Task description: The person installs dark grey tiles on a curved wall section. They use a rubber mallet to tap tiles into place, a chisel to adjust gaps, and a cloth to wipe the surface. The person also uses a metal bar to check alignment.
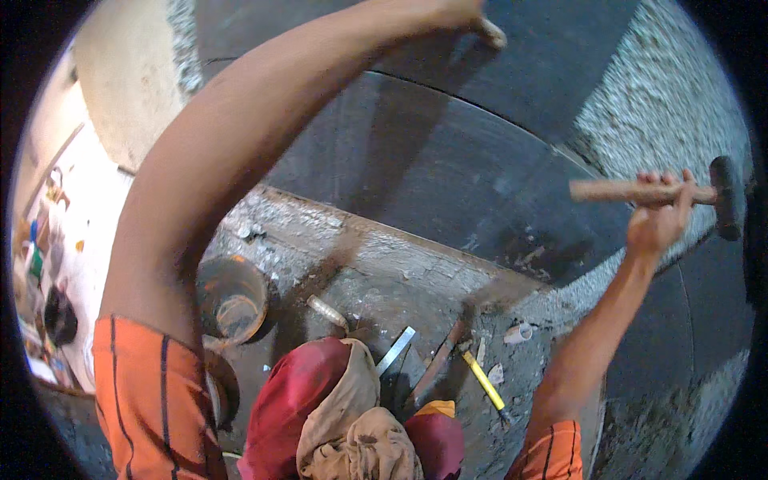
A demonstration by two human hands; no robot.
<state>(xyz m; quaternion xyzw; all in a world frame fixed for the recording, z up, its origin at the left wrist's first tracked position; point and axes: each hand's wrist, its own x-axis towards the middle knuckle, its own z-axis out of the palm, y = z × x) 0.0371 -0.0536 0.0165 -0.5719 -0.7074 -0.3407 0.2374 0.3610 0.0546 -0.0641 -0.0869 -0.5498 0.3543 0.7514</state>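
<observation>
My right hand is wrapped round the wooden handle of a mallet, whose dark head points to the right. It holds the mallet up in front of the dark wall slabs and rough grey mortar at the right. My left arm reaches far up, so my left hand is cut off by the upper edge; its thumb stretches out at the upper dark slab. The other fingers are out of sight. Below, a wide dark slab meets the upper one along a thin curved joint.
On the dusty floor stand a bucket and, right of it, a wooden-handled tool. A metal strip, a yellow-handled tool and a small pale cup lie before my knees. Mixed clutter fills the far left.
</observation>
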